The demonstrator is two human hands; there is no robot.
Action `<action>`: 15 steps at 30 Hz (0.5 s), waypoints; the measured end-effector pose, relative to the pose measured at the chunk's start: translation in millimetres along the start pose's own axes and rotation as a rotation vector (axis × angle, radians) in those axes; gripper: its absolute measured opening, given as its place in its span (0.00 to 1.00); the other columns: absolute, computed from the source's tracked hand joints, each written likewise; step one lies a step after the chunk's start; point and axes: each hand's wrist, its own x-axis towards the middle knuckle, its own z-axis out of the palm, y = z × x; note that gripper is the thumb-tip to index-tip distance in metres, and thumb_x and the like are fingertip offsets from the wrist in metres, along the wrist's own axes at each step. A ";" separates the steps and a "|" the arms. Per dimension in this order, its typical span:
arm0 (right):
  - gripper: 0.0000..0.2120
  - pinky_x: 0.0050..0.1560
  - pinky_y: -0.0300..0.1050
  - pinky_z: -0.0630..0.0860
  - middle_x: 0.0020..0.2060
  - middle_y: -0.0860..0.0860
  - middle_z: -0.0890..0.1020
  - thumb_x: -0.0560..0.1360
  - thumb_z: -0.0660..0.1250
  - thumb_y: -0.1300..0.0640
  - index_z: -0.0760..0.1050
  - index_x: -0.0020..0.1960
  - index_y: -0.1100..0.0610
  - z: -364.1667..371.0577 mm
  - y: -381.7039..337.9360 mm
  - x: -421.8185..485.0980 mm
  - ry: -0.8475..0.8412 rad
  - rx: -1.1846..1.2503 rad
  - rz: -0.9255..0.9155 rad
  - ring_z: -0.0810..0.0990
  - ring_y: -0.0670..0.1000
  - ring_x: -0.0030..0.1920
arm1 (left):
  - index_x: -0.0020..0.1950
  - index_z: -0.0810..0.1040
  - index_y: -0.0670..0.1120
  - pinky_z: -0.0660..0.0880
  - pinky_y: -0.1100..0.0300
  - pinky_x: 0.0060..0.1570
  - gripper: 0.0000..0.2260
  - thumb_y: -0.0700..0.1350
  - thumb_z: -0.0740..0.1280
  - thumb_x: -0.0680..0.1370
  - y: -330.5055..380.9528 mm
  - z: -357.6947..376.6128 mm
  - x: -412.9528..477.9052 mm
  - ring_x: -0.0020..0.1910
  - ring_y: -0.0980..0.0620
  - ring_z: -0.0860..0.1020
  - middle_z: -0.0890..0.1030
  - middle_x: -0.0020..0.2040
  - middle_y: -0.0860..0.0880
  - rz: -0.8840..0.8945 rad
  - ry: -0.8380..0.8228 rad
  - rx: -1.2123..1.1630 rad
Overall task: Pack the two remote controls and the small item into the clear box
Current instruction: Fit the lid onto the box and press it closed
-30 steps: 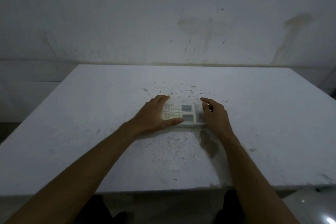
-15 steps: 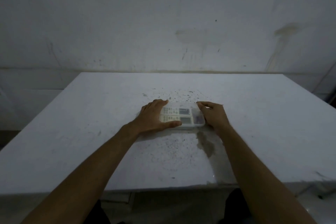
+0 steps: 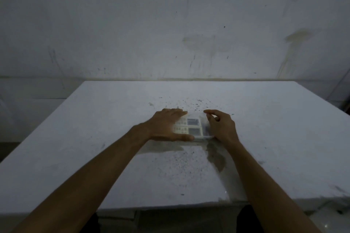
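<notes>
The clear box (image 3: 200,138) lies in the middle of the white table (image 3: 94,138). Two white remote controls lie side by side inside it, one farther (image 3: 192,121) and one nearer (image 3: 191,130), their grey screens showing through the plastic. A small dark item (image 3: 206,129) sits at the box's right end, blurred. My left hand (image 3: 164,126) lies flat over the box's left part, thumb along its near edge. My right hand (image 3: 221,127) cups the right end, fingers curled at the far corner.
The table is speckled with dark marks around the box and has a grey stain (image 3: 216,157) in front of it. A stained wall (image 3: 189,43) stands right behind the table. The near table edge (image 3: 170,207) is close to my body.
Both hands have stayed on the box. My left fingers have spread a little farther over its top, and the camera has shifted slightly.
</notes>
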 end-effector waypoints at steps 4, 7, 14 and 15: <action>0.13 0.45 0.33 0.75 0.58 0.51 0.86 0.83 0.61 0.54 0.82 0.63 0.49 1.7 5.8 8.6 -0.027 -0.114 -0.037 0.81 0.47 0.46 | 0.81 0.56 0.59 0.64 0.40 0.71 0.51 0.85 0.57 0.64 -0.2 6.2 11.5 0.73 0.46 0.66 0.64 0.79 0.52 -0.016 0.007 0.016; 0.13 0.34 0.27 0.70 0.51 0.51 0.86 0.83 0.61 0.53 0.82 0.60 0.45 -0.4 8.5 14.7 -0.053 -0.166 -0.049 0.81 0.44 0.39 | 0.80 0.56 0.62 0.65 0.40 0.70 0.52 0.86 0.58 0.61 -3.4 8.3 15.4 0.71 0.47 0.66 0.65 0.77 0.53 -0.034 0.005 -0.014; 0.16 0.54 0.44 0.79 0.65 0.52 0.81 0.84 0.58 0.47 0.76 0.68 0.48 0.1 6.4 -2.8 0.018 -0.007 0.064 0.81 0.51 0.55 | 0.79 0.61 0.60 0.65 0.44 0.72 0.44 0.81 0.59 0.69 -1.5 23.3 3.1 0.73 0.51 0.63 0.66 0.78 0.53 0.056 0.213 -0.074; 0.18 0.56 0.46 0.78 0.68 0.53 0.78 0.84 0.57 0.44 0.73 0.71 0.48 -1.5 5.9 -8.3 0.021 0.034 0.117 0.79 0.53 0.59 | 0.78 0.63 0.59 0.66 0.46 0.71 0.41 0.79 0.60 0.70 -1.3 24.7 0.8 0.72 0.52 0.64 0.67 0.77 0.54 0.053 0.240 -0.187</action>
